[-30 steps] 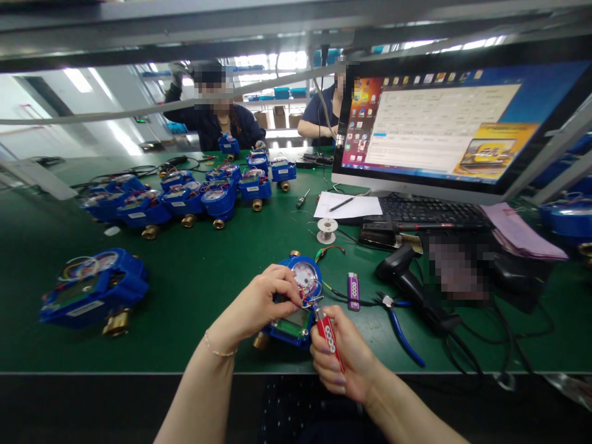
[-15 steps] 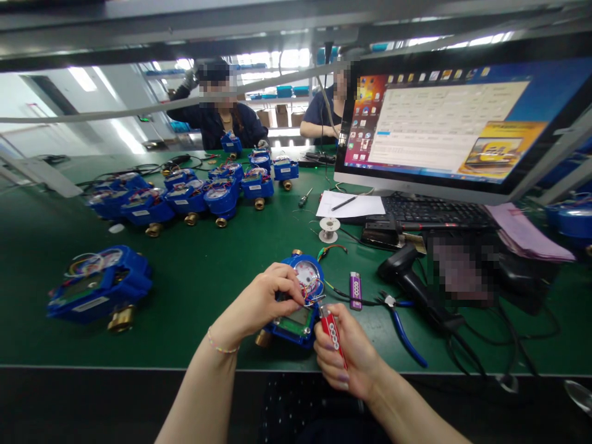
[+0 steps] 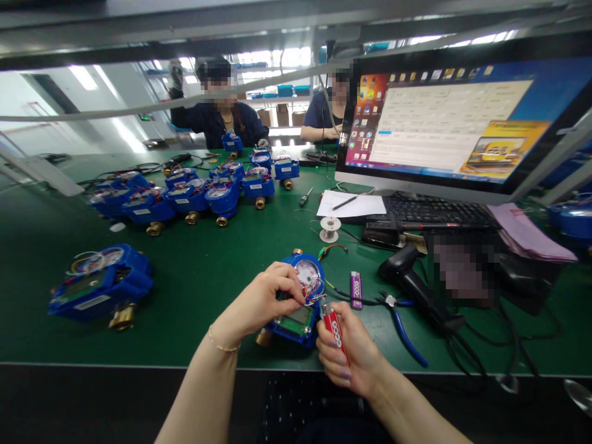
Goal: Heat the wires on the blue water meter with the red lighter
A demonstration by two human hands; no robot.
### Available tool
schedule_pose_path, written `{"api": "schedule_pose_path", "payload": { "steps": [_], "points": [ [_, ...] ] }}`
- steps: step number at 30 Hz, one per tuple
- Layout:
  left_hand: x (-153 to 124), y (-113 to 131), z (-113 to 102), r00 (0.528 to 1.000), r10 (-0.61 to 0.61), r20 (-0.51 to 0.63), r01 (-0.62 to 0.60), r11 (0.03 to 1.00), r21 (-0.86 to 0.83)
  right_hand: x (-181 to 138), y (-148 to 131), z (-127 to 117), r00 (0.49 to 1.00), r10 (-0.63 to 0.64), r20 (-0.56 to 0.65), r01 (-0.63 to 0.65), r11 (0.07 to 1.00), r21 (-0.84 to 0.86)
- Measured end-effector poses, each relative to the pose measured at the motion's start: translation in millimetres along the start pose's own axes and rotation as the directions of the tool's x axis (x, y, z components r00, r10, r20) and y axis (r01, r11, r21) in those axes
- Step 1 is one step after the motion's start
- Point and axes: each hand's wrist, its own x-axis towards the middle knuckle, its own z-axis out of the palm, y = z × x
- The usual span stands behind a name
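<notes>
Left hand [image 3: 261,302] on blue water meter [image 3: 298,302], red lighter [image 3: 337,332] in right hand [image 3: 351,354].

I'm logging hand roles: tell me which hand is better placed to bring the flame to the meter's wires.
Right. The right hand holds the red lighter, its top just beside the wires. The left hand is busy pinching those wires on the blue meter.

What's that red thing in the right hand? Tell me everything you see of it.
The lighter is a slim red stick, plastic by its look, with white ring marks along its side and a silvery metal top. The right hand grips it tilted, top pointing up-left toward the wires of the blue meter held by the left hand. No flame shows.
</notes>
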Motion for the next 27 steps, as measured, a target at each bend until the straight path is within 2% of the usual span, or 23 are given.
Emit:
{"api": "schedule_pose_path", "payload": {
  "steps": [13,27],
  "points": [
    [-0.6,-1.8,-0.6,1.0,0.013,0.009,-0.013,1.0,0.011,-1.0,-2.6,2.6,0.999,0.001,-0.051,0.0,1.0,0.006],
    [-0.2,-0.7,-0.7,1.0,0.007,0.012,-0.007,1.0,0.011,-0.5,-0.8,-0.8,0.999,-0.034,-0.015,0.034,0.999,0.017]
  ]
}}
